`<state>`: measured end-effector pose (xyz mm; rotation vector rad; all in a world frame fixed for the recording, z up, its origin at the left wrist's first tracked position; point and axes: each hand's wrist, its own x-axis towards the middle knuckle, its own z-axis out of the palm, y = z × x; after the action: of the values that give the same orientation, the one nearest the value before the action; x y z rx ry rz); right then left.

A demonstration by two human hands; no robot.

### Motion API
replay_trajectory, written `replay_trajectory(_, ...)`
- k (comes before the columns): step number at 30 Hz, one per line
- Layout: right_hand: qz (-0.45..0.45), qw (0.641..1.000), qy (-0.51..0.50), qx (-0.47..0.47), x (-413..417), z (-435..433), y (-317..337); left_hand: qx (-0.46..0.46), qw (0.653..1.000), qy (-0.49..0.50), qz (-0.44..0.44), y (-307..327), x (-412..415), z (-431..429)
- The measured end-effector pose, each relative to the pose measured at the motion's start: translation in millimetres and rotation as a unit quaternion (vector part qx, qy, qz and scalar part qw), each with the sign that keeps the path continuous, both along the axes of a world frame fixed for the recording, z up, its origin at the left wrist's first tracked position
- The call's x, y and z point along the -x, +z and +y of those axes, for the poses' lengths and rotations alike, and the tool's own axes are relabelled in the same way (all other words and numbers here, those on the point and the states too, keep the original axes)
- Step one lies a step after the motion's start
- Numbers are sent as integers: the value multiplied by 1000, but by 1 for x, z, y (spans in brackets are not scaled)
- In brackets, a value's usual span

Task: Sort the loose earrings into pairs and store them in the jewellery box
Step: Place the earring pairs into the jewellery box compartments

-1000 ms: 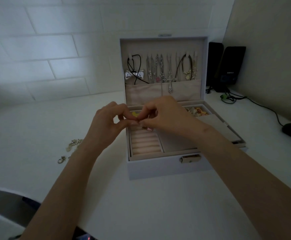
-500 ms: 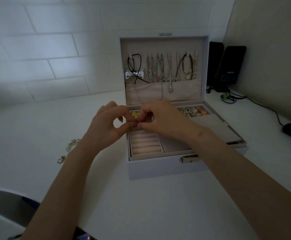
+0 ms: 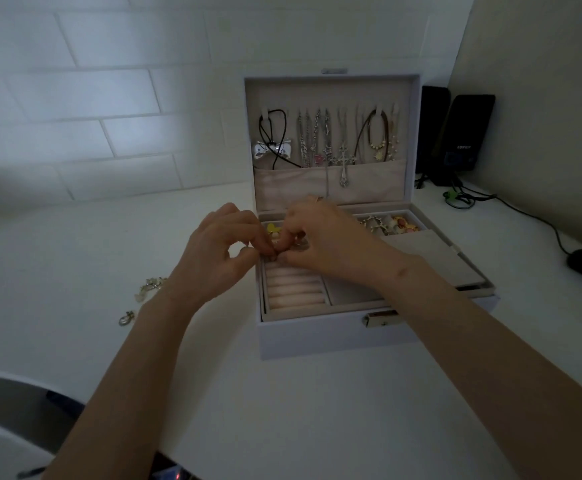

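left hand (image 3: 213, 258) and right hand (image 3: 324, 237) meet over the back-left compartments of the open jewellery box (image 3: 317, 337), fingertips pinching a small piece (image 3: 271, 256) too small to identify. judgement: keep it low over the tray, so a slip lands inside. loose earrings (image 3: 149, 287) lie on the table (image 3: 75, 244), left of the box.

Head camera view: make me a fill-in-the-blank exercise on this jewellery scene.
The white rectangular jewellery box stands ___.
The loose silver earrings lie on the white table to the box's ___.
The silver cross pendant hangs inside the ___.
The left hand and right hand pinch a small earring over the ___.
Missing: open; left; lid; box.
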<state>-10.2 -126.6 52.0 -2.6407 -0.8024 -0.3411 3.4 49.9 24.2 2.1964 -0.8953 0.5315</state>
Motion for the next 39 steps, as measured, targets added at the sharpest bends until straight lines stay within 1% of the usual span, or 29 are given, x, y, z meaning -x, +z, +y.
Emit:
replay_trajectory(6, 10, 1000, -16, 16, 1, -8, 6, 1, 999, 11, -46, -2, -4, 1)
replay_trajectory(10, 23, 999, -21, 13, 0, -8, 5, 5, 999, 14, -53, -2, -4, 1)
replay_trajectory(14, 5, 1000, -14, 22, 1, -7, 5, 13, 998, 20, -56, -2, -4, 0)
replay_trajectory(17, 8, 1000, -3, 15, 1, -7, 3, 17, 998, 17, -56, -2, -4, 0)
replay_trajectory(22, 44, 999, 5, 19, -1, -13, 7, -10, 998, 10, -66, -3, -3, -2)
replay_trajectory(26, 102, 995, -14, -20, -1, -23, 12, -30, 997, 9, -74, -4, -5, -3)
replay_trajectory(29, 116, 993, -20, -34, -2, -25, 11, -37, 996, 11, -82, -5, -6, -3)
replay_trajectory(35, 131, 990, -19, -48, -3, -27, 10, 26, 997, 20, -69, -4, -2, -4)
replay_trajectory(39, 133, 989, -4, -71, -4, -26, 9, 31, 997, 13, -75, -2, 0, -4)
